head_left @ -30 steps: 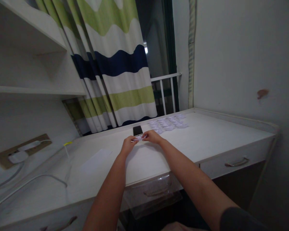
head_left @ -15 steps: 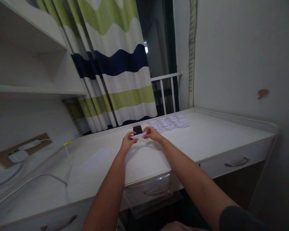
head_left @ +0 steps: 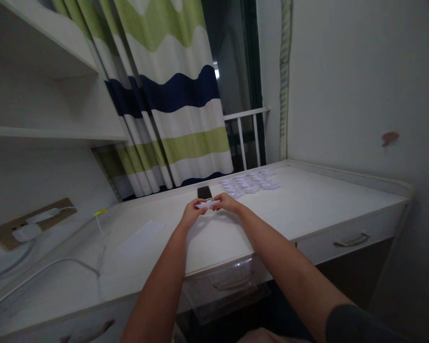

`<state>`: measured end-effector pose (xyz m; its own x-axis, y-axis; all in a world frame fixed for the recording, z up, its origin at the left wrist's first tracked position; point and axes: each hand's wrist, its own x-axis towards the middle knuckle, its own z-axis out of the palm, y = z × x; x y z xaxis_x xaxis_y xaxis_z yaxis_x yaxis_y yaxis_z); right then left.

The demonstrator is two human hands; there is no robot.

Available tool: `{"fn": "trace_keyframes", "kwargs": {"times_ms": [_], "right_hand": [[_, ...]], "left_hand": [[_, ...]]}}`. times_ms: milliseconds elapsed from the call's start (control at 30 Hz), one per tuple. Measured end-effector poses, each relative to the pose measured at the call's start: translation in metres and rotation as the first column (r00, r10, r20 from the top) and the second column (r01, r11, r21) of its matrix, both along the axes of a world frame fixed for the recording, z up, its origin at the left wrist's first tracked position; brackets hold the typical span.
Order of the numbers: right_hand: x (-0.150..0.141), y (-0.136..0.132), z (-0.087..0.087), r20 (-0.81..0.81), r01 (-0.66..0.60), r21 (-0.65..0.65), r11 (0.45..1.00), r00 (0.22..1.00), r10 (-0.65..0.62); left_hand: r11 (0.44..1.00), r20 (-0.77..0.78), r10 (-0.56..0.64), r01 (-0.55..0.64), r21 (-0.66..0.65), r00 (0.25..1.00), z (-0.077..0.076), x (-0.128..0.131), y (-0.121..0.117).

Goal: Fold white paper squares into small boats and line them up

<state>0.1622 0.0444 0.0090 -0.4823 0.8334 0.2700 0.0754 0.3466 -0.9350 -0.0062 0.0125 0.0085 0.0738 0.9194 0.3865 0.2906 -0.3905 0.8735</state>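
Observation:
Between my two hands, a little above the desk, is a narrow folded strip of white paper (head_left: 208, 204). My left hand (head_left: 192, 212) is closed on its left end, and my right hand (head_left: 226, 202) pinches the right end. Just beyond the fingers a black phone (head_left: 204, 192) lies flat on the desk. Several folded white paper pieces (head_left: 250, 183) lie in rows behind and to the right of my right hand. A stack or sheet of white paper (head_left: 143, 237) rests on the desk to the left of my left forearm.
The white desk (head_left: 329, 200) has drawers with metal handles (head_left: 351, 240) along its front. A white cable (head_left: 71, 259) runs over the left side near a wall socket with plugs (head_left: 26, 232). A striped curtain (head_left: 186, 124) hangs behind, and shelves (head_left: 50, 133) overhang the upper left.
The paper has become a narrower strip, held more level. My fingers have closed in along it, and both hands have dropped slightly toward me.

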Motion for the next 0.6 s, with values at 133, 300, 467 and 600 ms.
{"fn": "trace_keyframes", "kwargs": {"times_ms": [133, 300, 467, 600], "right_hand": [[-0.0007, 0.0022, -0.0022, 0.002, 0.019, 0.019, 1.000, 1.000, -0.019], [0.0003, 0.0014, -0.0011, 0.004, -0.006, 0.052, 0.999, 1.000, 0.006], [-0.0012, -0.0032, 0.0010, -0.033, -0.040, 0.024, 0.999, 0.999, 0.041], [-0.0036, -0.0064, 0.0019, 0.009, -0.056, -0.006, 0.998, 0.998, 0.056]], "left_hand": [[0.996, 0.043, -0.033, 0.036, -0.082, 0.999, -0.0023, 0.0020, -0.0024], [0.991, 0.098, -0.062, 0.073, -0.113, 0.993, 0.0000, 0.0023, -0.0058], [0.992, 0.092, -0.071, 0.080, -0.101, 0.993, 0.0056, 0.0007, -0.0085], [0.995, 0.042, -0.047, 0.051, -0.089, 0.998, 0.0056, -0.0001, -0.0067]]}}
